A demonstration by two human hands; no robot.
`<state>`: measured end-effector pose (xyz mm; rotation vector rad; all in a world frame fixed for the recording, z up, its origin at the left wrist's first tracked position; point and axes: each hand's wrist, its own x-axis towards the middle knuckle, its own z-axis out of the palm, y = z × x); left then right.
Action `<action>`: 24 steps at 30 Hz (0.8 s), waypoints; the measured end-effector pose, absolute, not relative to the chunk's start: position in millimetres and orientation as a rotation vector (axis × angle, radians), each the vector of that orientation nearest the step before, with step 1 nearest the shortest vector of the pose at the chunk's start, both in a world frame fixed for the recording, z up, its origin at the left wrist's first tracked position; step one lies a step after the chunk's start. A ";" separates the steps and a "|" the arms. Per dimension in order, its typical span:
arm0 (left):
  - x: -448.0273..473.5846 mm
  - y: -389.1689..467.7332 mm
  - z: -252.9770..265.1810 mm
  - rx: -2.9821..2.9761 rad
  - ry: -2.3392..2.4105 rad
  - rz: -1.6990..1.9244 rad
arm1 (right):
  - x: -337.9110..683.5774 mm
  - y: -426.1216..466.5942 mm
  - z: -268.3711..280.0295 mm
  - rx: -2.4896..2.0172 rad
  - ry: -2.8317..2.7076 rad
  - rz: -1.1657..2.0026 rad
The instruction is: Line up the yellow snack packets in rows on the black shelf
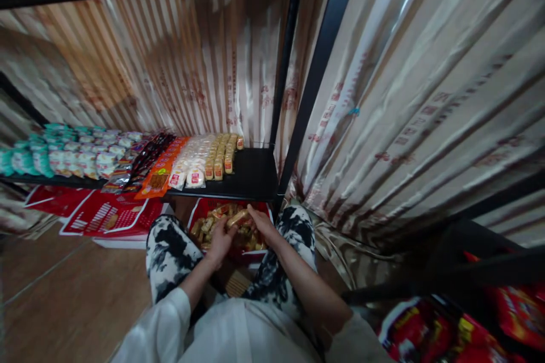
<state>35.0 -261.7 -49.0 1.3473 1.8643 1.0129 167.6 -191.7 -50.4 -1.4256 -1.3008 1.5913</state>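
Between my hands is a gold-wrapped snack (238,218), slightly tilted, over a red and white box (196,205). My left hand (221,243) is closed on its near left end. The fingertips of my right hand (263,225) are pressed at its right end. Many similar wrapped snacks (207,226) lie loose in the box below. The box stands on the floor between my knees, partly under the black shelf (255,173). On that shelf, rows of gold-wrapped snacks (218,167) stand lined up at the right end of the goods.
Beside those rows lie white packets (195,177), orange packets (157,178), dark packets (147,161) and teal-and-white packets (40,159). Another red box (110,215) is on the floor at left. Black shelf posts (313,68) stand before curtains (409,96). Red bags (443,334) sit low at right.
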 end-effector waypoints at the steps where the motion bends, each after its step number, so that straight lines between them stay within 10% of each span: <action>1: 35.3 -261.5 -46.9 1.238 1.800 1.039 | 167.7 -191.2 -49.7 -1.413 -1.299 1.603; 24: 26.2 -177.4 -23.6 0.770 1.432 1.360 | 165.7 -140.3 -44.2 -1.365 -1.281 1.355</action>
